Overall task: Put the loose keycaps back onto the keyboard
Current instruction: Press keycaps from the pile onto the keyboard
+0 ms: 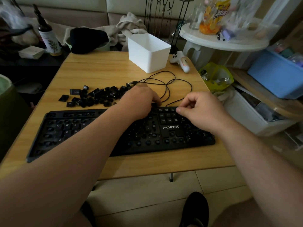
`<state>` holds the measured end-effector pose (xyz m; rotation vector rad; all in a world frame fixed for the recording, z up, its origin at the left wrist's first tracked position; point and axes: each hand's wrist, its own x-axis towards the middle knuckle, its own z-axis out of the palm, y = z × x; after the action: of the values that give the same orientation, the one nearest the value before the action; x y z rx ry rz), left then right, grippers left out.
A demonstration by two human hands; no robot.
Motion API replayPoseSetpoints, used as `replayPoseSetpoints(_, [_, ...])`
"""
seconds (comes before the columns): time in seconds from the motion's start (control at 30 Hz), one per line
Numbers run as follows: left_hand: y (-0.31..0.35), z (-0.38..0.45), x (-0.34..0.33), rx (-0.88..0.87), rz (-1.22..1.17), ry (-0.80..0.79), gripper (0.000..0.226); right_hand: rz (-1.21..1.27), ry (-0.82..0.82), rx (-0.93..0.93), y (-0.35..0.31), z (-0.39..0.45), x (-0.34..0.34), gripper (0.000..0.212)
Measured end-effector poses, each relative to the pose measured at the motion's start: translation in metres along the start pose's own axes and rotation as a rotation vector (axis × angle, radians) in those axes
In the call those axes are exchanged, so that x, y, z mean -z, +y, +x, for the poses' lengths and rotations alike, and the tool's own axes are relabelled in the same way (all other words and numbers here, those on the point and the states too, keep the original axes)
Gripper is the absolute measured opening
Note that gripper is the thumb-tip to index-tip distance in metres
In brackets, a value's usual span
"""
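Your left hand (141,102) pinches a keycap (154,105) at the keyboard (105,136) top row; right hand (198,110), curled and seemingly empty, steadies. Align it squarely, then press straight down.

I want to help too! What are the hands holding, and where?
The left hand pinches one black keycap by its sides at the keyboard's top edge. The right hand holds nothing visible.

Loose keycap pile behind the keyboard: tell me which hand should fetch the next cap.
Probably the left hand. It sits beside the keycap pile at the keyboard's back edge, though it already seems to pinch a cap. The right hand is over the keyboard's right end, farther from the pile.
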<state>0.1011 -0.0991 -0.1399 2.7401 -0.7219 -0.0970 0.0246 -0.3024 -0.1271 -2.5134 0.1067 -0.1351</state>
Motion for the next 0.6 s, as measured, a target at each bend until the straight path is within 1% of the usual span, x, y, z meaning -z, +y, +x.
replayPoseSetpoints(0.1, [0.003,0.006,0.006,-0.036,0.113,-0.023,0.052,0.014,0.041,0.026,-0.004,0.004,-0.002,0.015])
replayPoseSetpoints(0.17, [0.002,0.009,0.007,-0.042,0.151,-0.012,0.049,0.016,0.057,0.044,-0.005,0.006,-0.004,0.015])
replayPoseSetpoints(0.3, [-0.003,0.011,0.003,-0.036,0.119,0.010,0.040,0.037,0.065,0.067,-0.006,0.009,-0.006,0.015])
replayPoseSetpoints(0.33, [-0.004,0.010,0.003,-0.021,0.088,0.017,0.036,0.047,0.071,0.086,-0.005,0.009,-0.006,0.013])
replayPoseSetpoints(0.37, [-0.005,0.009,0.004,0.008,0.005,0.040,0.031,0.067,0.078,0.108,-0.004,0.010,-0.007,0.011])
replayPoseSetpoints(0.4, [-0.005,0.008,0.005,0.046,-0.135,0.075,0.026,0.099,0.084,0.138,-0.004,0.011,-0.007,0.010])
replayPoseSetpoints(0.43, [-0.004,0.006,0.006,0.082,-0.323,0.105,0.023,0.130,0.093,0.177,-0.004,0.011,-0.008,0.013])
replayPoseSetpoints(0.47, [-0.002,0.004,0.006,0.111,-0.556,0.112,0.022,0.155,0.107,0.221,-0.004,0.011,-0.007,0.023])
replayPoseSetpoints(0.5, [0.002,0.002,0.007,0.139,-0.828,0.085,0.021,0.175,0.129,0.265,-0.005,0.011,-0.008,0.033])
replayPoseSetpoints(0.57, [0.013,-0.005,0.008,0.180,-1.399,-0.085,0.021,0.216,0.191,0.334,-0.008,0.010,-0.008,0.046])
replayPoseSetpoints(0.6, [0.018,-0.008,0.008,0.183,-1.615,-0.175,0.020,0.243,0.221,0.355,-0.011,0.009,-0.008,0.047])
